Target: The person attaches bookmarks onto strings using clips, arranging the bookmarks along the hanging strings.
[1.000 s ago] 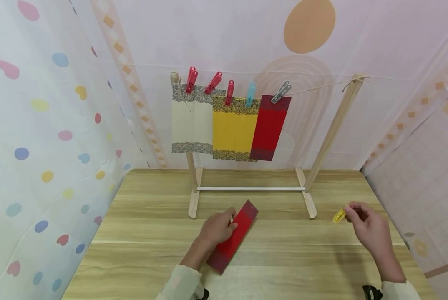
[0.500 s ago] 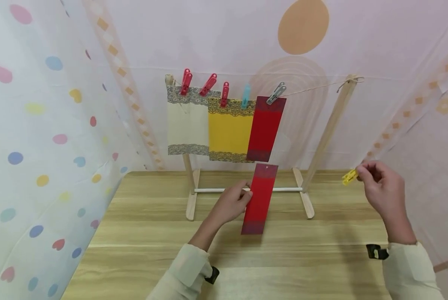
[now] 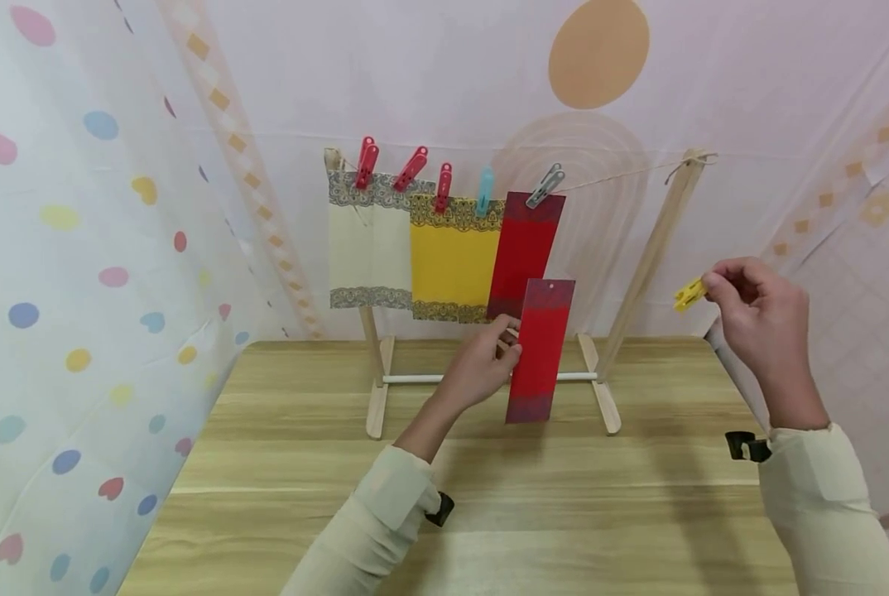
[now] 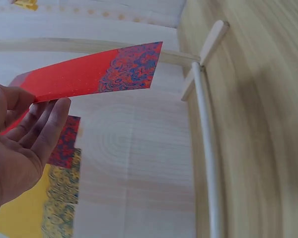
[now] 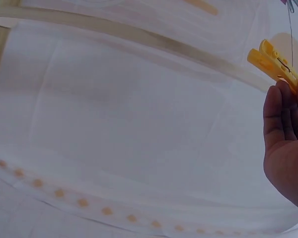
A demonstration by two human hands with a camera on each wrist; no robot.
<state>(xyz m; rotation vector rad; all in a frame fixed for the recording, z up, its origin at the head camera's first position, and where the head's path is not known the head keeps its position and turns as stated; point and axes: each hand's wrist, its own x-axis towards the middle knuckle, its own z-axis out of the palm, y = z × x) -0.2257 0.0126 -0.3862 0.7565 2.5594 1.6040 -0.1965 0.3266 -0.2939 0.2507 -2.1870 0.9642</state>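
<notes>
My left hand [image 3: 482, 364] pinches the left edge of a red card [image 3: 540, 352] with dark patterned ends and a small hole near its top. The card is held up in front of the rack, overlapping the lower part of a hanging red card [image 3: 521, 248]. In the left wrist view, thumb and fingers grip the red card [image 4: 84, 77] along its long edge. To the right, my right hand [image 3: 765, 323] holds a yellow clothespin [image 3: 689, 295] in the air beside the right post. The right wrist view shows the clothespin [image 5: 275, 62] pinched by its end between thumb and fingers.
A string [image 3: 623, 175] runs between two wooden posts. Pink clothespins [image 3: 411, 169], a blue clothespin [image 3: 485, 192] and a grey clothespin [image 3: 545, 185] hold white cards [image 3: 370, 248], yellow cards [image 3: 455, 265] and the red card on it. A white rod [image 3: 415, 379] joins the rack's feet.
My left hand has lifted the red card off the table, turned it more upright and brought it up and right towards the rack. My right hand has risen with the yellow clothespin.
</notes>
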